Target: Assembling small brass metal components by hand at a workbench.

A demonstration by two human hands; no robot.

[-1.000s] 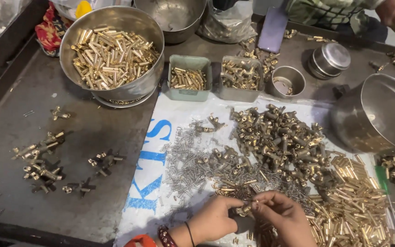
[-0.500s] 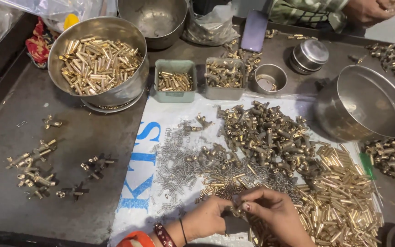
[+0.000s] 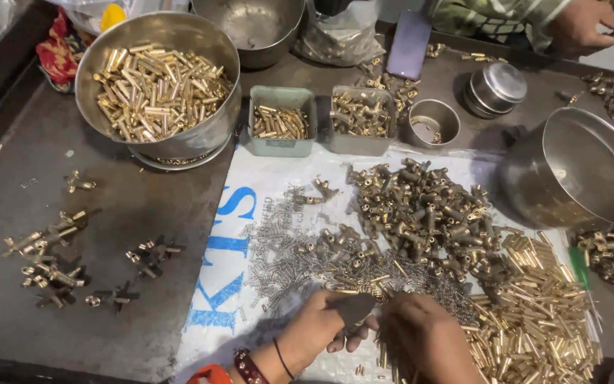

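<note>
Brass throughout: a heap of T-shaped brass fittings (image 3: pixel 421 206) at centre on a white sack sheet (image 3: pixel 250 213); short brass tubes (image 3: pixel 534 320) at 4 o'clock; fine steel springs (image 3: pixel 286 256) just left of centre. The left hand (image 3: pixel 325 327) and right hand (image 3: pixel 428 341) sit at 6 o'clock, fingertips close together over a small brass piece (image 3: pixel 376 293) at the springs' edge; whether either pinches it cannot be told. Steel bowl of brass tubes (image 3: pixel 158 78) at 11 o'clock. Assembled fittings (image 3: pixel 51 256) lie at 9 o'clock on the dark metal surface (image 3: pixel 108 178). Another person's hand (image 3: pixel 591 25) at 1 o'clock.
</note>
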